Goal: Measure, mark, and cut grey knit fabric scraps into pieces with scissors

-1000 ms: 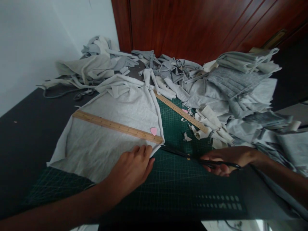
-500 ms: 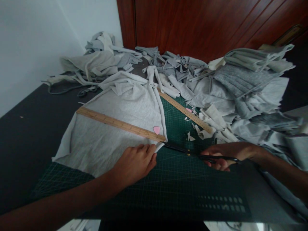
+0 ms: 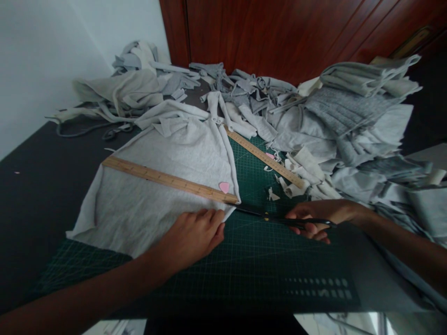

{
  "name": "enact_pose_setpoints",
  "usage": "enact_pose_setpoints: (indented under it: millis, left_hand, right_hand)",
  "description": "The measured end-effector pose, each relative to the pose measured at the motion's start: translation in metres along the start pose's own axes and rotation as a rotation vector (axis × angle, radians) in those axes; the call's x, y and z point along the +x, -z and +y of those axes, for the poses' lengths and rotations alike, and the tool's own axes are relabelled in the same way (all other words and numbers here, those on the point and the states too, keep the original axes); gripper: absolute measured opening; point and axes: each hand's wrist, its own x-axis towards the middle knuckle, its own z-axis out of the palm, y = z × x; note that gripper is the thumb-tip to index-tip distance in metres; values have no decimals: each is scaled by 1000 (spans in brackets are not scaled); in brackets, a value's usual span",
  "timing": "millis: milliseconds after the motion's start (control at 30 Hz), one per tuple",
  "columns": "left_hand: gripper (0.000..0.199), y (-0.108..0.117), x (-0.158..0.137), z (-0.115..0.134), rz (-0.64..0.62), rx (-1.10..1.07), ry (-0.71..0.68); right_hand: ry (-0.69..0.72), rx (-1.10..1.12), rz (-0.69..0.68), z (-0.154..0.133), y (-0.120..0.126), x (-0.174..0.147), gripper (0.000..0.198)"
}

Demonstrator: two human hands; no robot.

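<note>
A light grey piece of fabric (image 3: 181,149) lies spread out, with a wooden ruler (image 3: 171,180) running across it. My left hand (image 3: 200,235) is closed on the fabric's near right edge, just below the ruler's end. In my right hand (image 3: 310,221) is a pair of black scissors (image 3: 256,214), its blades pointing left. The blade tips reach into the fabric's right edge alongside the ruler. A pink tailor's chalk (image 3: 224,187) rests on the fabric just above the ruler.
Under the work lies a green cutting mat (image 3: 251,265) on a dark table (image 3: 28,204). A second wooden ruler (image 3: 258,153) slants across the mat. Fabric scraps (image 3: 251,90) line the back, and stacked grey cloth (image 3: 366,79) rises at the right, before a wooden door (image 3: 265,37).
The scissors have moved slightly left, further into the fabric edge along the ruler. My left hand keeps its grip on the fabric. The whole view has shifted a little.
</note>
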Motion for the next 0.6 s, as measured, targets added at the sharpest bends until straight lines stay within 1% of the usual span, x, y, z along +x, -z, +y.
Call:
enact_pose_setpoints:
  millis: [133,233,367,600]
  left_hand:
    - [13,0,0,1,-30,0,8]
    - [13,0,0,1,-30,8,4]
    - [8,2,0,2,-43,12,2]
    - [6,-1,-1,3,-6,14,10]
  right_hand:
    - [18,-3,13,1,-1,1,52]
    - [30,-1,32,-1,-4,0,55]
    - [52,-51,58,-6,-7,-2,57]
    - [30,-142,127,-16,-19,-4,56]
